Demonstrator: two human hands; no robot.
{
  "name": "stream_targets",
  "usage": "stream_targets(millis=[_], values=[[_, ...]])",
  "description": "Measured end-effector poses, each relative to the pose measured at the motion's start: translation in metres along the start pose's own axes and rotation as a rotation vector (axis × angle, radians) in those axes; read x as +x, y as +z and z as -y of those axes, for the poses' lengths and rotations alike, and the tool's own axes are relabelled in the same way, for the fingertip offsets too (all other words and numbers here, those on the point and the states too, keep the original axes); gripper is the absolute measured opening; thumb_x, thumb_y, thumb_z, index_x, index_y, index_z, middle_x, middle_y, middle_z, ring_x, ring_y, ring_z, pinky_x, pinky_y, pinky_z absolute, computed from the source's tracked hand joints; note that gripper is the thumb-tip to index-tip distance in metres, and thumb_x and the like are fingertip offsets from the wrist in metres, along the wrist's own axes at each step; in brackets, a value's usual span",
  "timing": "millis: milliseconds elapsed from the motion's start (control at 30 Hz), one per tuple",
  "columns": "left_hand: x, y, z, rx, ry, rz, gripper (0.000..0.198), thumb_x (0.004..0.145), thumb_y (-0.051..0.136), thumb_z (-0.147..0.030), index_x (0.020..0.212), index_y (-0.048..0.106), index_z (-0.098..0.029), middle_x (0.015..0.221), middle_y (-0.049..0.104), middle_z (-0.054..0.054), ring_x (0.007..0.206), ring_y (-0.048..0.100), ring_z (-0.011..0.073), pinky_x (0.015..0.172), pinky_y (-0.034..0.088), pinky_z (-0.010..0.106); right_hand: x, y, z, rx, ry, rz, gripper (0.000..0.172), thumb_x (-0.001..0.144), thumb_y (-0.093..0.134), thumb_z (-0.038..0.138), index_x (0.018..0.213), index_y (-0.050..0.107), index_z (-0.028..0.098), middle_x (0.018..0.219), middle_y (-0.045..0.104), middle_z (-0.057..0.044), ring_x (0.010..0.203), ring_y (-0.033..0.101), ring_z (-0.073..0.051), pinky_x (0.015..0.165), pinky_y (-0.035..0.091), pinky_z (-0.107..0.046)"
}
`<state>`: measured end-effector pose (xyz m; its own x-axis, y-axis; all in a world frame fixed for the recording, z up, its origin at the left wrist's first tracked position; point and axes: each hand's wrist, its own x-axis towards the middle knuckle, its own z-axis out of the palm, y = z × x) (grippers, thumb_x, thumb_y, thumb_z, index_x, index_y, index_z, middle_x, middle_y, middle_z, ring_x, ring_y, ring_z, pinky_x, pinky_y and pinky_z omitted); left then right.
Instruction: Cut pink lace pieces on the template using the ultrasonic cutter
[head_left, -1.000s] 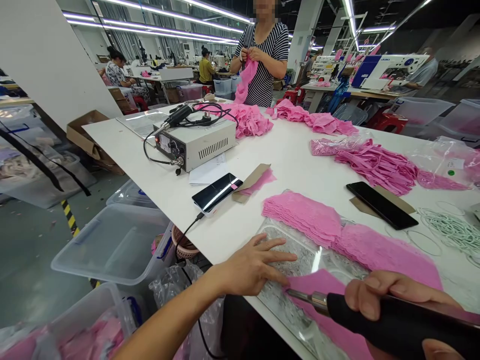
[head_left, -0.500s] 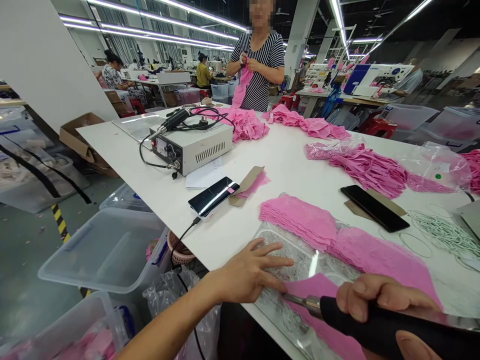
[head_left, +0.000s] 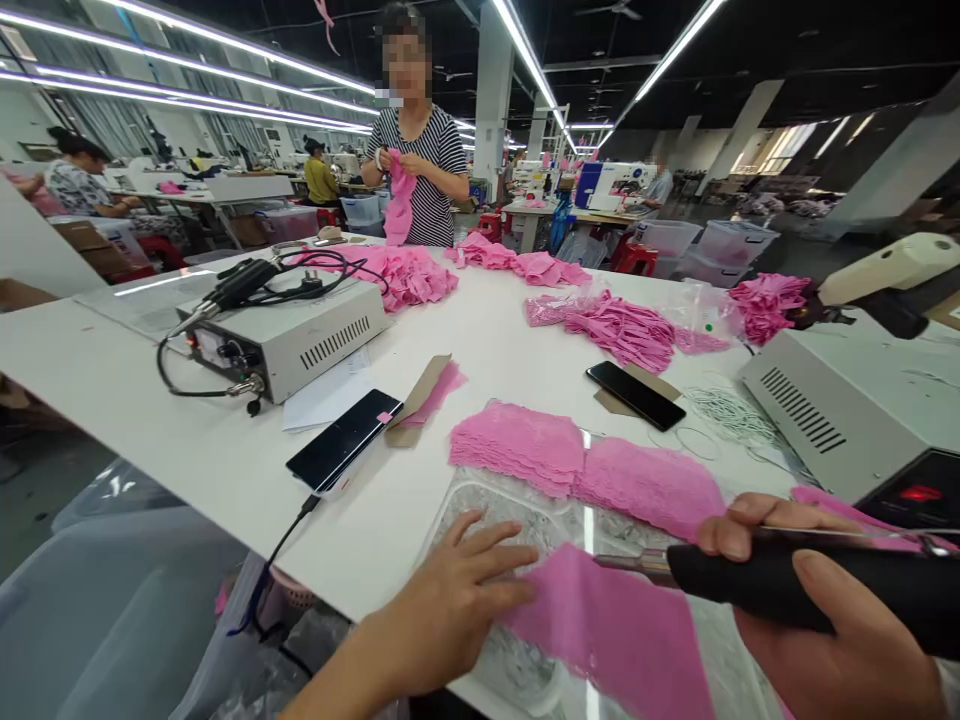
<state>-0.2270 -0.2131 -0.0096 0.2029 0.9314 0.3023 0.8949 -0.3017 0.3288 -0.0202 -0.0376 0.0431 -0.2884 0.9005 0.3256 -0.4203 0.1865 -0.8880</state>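
My left hand (head_left: 457, 600) lies with its fingers spread, the fingertips at the left edge of a single pink fabric piece (head_left: 607, 630). That piece rests on a clear, shiny plate (head_left: 465, 490) on the table. My right hand (head_left: 832, 590) is wrapped round a black-handled tool with a narrow metal tip (head_left: 705, 572). The tip points left, over the fabric's upper edge; whether it touches cannot be made out. Just beyond lie two stacks of pink fabric pieces, a left stack (head_left: 517, 448) and a right stack (head_left: 649, 485).
On the white table (head_left: 495, 340) lie a phone on a power bank (head_left: 345, 440), another phone (head_left: 636, 395), pale elastic bands (head_left: 735, 418) and pink strips (head_left: 622, 330). A corded control box (head_left: 322, 345) stands left, another box (head_left: 840, 400) right. Across the table, a person (head_left: 416, 165) handles pink fabric.
The view has swung right, bringing in the box on the right. The tool's tip has shifted from near my left fingers to the fabric's upper edge, away from that hand.
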Motion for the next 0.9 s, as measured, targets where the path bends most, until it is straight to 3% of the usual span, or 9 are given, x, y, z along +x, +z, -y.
stream_targets(millis=[233,467,600,767,900], values=[[0.024,0.019,-0.013,0.087,0.058,0.014,0.040,0.087,0.045,-0.006,0.122,0.060,-0.020,0.136,0.059,0.005,0.132,0.050,0.0261,0.117,0.028,0.053,-0.001,-0.001,-0.019,0.103,-0.003,0.039,0.011,0.076,0.073,0.029,0.080,0.066,0.021,0.081,0.055,-0.002,0.060,0.057,-0.014,0.059,0.057,-0.031],[0.027,0.018,-0.012,0.175,0.118,0.006,0.036,0.088,0.046,-0.006,0.119,0.060,-0.017,0.134,0.060,0.008,0.130,0.051,0.0289,0.113,0.033,0.055,-0.002,0.003,-0.029,0.108,-0.033,0.087,0.009,0.082,0.069,0.029,0.088,0.065,0.023,0.083,0.056,-0.001,0.065,0.058,-0.014,0.065,0.057,-0.032],[0.014,0.011,-0.010,0.152,0.093,-0.085,0.031,0.090,0.047,-0.007,0.117,0.059,-0.016,0.127,0.065,0.008,0.127,0.054,0.0267,0.112,0.036,0.051,-0.002,0.004,-0.026,0.107,-0.004,0.075,0.012,0.078,0.073,0.031,0.085,0.066,0.023,0.083,0.056,-0.002,0.062,0.057,-0.015,0.062,0.057,-0.034],[-0.021,0.007,-0.010,0.065,-0.043,-0.257,0.031,0.090,0.048,-0.006,0.118,0.056,-0.018,0.117,0.069,0.009,0.125,0.055,0.0203,0.110,0.039,0.041,-0.005,0.008,-0.012,0.094,0.078,0.018,0.016,0.070,0.079,0.032,0.074,0.068,0.022,0.077,0.054,-0.003,0.057,0.056,-0.016,0.057,0.056,-0.035],[-0.035,0.007,-0.015,0.002,-0.085,-0.235,0.033,0.088,0.051,-0.008,0.119,0.057,-0.019,0.117,0.069,0.008,0.125,0.055,0.0203,0.109,0.040,0.040,-0.013,0.013,-0.008,0.120,0.146,0.028,0.017,0.071,0.078,0.032,0.076,0.066,0.022,0.076,0.052,-0.003,0.059,0.056,-0.018,0.057,0.056,-0.037]])
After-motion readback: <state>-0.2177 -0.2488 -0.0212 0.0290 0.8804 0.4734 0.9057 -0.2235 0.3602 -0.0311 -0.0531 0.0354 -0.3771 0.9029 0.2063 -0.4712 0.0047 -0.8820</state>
